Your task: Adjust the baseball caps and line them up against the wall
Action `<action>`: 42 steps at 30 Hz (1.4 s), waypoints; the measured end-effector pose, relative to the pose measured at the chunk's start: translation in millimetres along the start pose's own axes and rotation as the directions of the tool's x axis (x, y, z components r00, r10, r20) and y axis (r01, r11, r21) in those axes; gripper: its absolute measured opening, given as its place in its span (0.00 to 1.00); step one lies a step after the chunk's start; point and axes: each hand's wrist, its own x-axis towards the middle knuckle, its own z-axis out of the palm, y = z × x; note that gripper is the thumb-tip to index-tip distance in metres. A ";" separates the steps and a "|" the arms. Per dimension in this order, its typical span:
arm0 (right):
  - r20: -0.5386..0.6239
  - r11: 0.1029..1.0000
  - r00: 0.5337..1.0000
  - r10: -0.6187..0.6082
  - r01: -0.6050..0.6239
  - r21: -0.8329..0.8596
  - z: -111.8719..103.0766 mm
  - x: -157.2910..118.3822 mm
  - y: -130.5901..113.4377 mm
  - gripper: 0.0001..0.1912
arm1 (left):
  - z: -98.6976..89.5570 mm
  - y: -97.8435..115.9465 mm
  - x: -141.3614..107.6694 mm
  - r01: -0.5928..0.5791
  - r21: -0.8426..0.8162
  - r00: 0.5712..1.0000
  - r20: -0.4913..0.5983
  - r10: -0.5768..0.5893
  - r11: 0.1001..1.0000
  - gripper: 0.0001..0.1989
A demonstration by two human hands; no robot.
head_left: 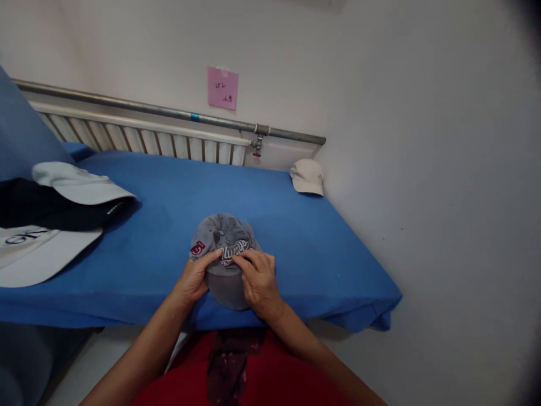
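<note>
Head view: near front edge of table (321,265), brace grey cap (224,272) with clamped left hand (195,279); keep right hand (261,279) light on lettering (233,249) (pinch unclear).

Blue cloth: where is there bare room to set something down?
Bare blue cloth lies between the gray cap and the radiator. Another patch spreads right of the right hand, in front of the beige cap. A third separates the left hand from the overlapping caps, which crowd the left end. The hands also crowd the near middle.
</note>
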 end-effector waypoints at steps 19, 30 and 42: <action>0.024 1.000 1.000 0.016 -0.015 -0.022 -0.4 -0.9 0.2 0.21 | 6.6 3.8 -3.5 0.027 -0.031 0.999 -0.042 -0.028 0.999 0.07; 0.004 1.000 1.000 0.014 -0.014 0.007 -0.7 0.4 -1.0 0.21 | 5.4 4.1 -2.6 0.022 -0.016 0.999 -0.043 -0.023 1.000 0.08; 0.018 1.000 1.000 0.022 -0.022 -0.007 -0.9 -0.2 -0.8 0.21 | 5.9 4.5 -3.4 0.020 -0.023 0.999 -0.041 -0.021 1.000 0.09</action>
